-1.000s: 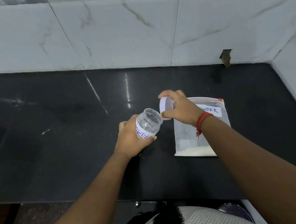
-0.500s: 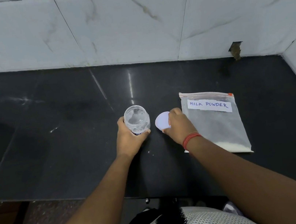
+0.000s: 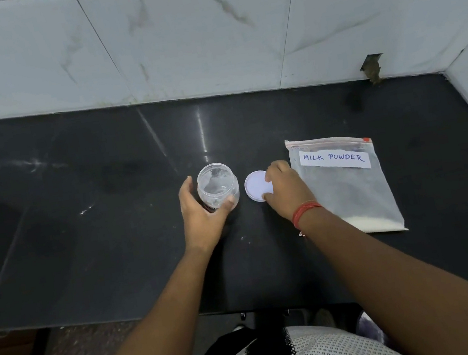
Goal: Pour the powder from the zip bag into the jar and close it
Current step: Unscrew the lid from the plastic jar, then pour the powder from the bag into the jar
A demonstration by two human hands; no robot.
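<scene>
left hand (image 3: 202, 215) grips clear round plastic jar (image 3: 217, 186); right hand (image 3: 284, 189) pinches flat white lid (image 3: 256, 185) beside glossy zip bag (image 3: 347, 190).

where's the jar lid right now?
Head view, centre: the round white plastic lid lies flat on the black counter, between the clear open jar and the milk powder zip bag, under the right hand's fingertips.

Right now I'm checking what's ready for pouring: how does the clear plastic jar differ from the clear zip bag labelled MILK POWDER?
The clear plastic jar stands upright with its mouth open, its white round lid lying beside it; the clear zip bag lies flat, apparently zipped shut. The jar looks empty; the bag holds white powder. The left hand grips the jar; the bag lies unheld. Both rest on the black countertop.
</scene>
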